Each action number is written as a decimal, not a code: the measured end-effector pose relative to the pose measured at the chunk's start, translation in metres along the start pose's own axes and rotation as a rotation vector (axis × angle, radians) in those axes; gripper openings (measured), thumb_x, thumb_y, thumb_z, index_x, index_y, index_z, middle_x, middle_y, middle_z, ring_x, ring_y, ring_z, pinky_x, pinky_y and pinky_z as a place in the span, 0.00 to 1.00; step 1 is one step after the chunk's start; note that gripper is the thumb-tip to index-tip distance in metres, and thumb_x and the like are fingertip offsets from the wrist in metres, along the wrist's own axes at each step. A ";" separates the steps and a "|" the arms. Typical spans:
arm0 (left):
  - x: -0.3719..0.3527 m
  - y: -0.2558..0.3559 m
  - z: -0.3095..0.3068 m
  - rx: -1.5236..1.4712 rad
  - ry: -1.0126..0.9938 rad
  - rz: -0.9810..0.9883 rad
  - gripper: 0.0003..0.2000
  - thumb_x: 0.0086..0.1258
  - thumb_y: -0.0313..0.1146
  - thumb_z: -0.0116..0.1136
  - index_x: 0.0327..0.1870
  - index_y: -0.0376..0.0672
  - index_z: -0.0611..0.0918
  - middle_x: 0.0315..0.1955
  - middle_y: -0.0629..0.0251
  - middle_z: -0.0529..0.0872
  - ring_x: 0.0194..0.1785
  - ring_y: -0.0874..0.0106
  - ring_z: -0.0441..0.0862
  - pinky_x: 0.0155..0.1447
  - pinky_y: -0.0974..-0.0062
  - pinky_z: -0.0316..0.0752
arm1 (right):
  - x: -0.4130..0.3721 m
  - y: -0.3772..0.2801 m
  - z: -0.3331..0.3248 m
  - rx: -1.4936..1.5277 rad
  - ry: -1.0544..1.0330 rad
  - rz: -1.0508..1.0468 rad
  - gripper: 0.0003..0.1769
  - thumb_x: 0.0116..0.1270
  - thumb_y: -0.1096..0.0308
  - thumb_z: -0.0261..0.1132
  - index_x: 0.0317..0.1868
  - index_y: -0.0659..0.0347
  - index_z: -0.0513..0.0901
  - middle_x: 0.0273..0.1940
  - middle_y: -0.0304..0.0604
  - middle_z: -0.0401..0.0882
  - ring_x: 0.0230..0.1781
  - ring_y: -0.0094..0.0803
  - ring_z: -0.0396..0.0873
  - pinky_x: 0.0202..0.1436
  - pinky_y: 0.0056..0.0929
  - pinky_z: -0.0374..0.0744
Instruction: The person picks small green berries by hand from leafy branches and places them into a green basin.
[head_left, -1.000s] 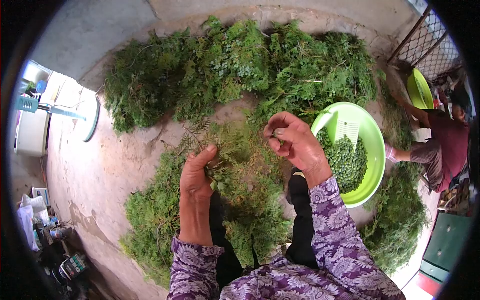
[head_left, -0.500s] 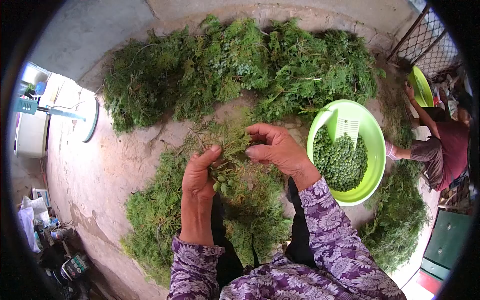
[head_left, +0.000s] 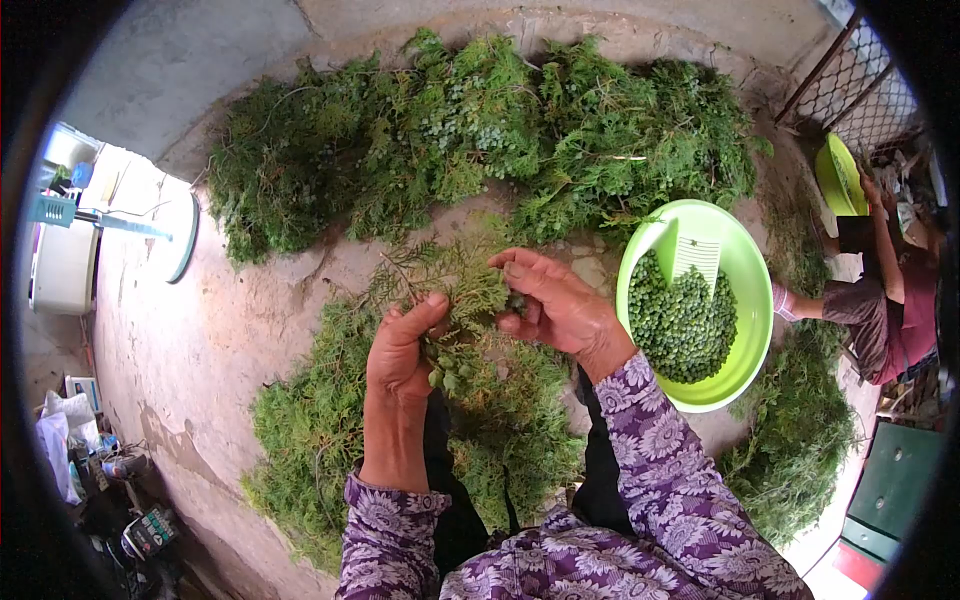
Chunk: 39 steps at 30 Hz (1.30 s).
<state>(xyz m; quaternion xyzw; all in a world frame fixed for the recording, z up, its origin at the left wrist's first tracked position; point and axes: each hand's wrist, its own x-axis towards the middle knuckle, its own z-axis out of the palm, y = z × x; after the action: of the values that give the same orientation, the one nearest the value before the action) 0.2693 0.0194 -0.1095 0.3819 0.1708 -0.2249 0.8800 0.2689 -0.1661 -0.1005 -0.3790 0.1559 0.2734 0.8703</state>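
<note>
My left hand (head_left: pixel 402 350) is closed around a leafy arborvitae sprig (head_left: pixel 470 285), thumb on top. Small green cones (head_left: pixel 455 375) hang from it below my fingers. At the sprig's right edge is my right hand (head_left: pixel 560 305), fingers curled and thumb bent toward them. Something small and green, apparently picked cones (head_left: pixel 516 301), shows in its grasp, partly hidden by the fingers. To the right of that hand stands a light green basin (head_left: pixel 752 345) with a ridged washboard panel, holding a heap of green cones (head_left: pixel 690 325).
A long pile of cut branches (head_left: pixel 480 130) lies along the wall, with more branches (head_left: pixel 310 420) on the floor around my legs. At the right sits another person (head_left: pixel 895 300) beside a second green basin (head_left: pixel 838 175). A fan base (head_left: pixel 183 240) stands left.
My right hand has turned slightly at the sprig, its thumb and fingers shifting, and green shows in its grasp. My left hand stays nearly still. The other person's arm has moved right.
</note>
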 end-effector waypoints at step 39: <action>-0.013 -0.006 0.024 0.437 0.057 0.060 0.09 0.49 0.22 0.64 0.31 0.40 0.78 0.26 0.71 0.80 0.28 0.79 0.76 0.34 0.82 0.71 | 0.013 0.003 -0.022 -0.214 0.113 -0.046 0.08 0.57 0.71 0.62 0.37 0.62 0.77 0.25 0.34 0.73 0.17 0.20 0.69 0.18 0.16 0.68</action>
<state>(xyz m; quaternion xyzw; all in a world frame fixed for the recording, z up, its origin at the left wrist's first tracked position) 0.2578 0.0014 -0.0918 0.5746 0.1312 -0.2194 0.7775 0.2761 -0.1760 -0.1232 -0.4881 0.1660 0.2464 0.8207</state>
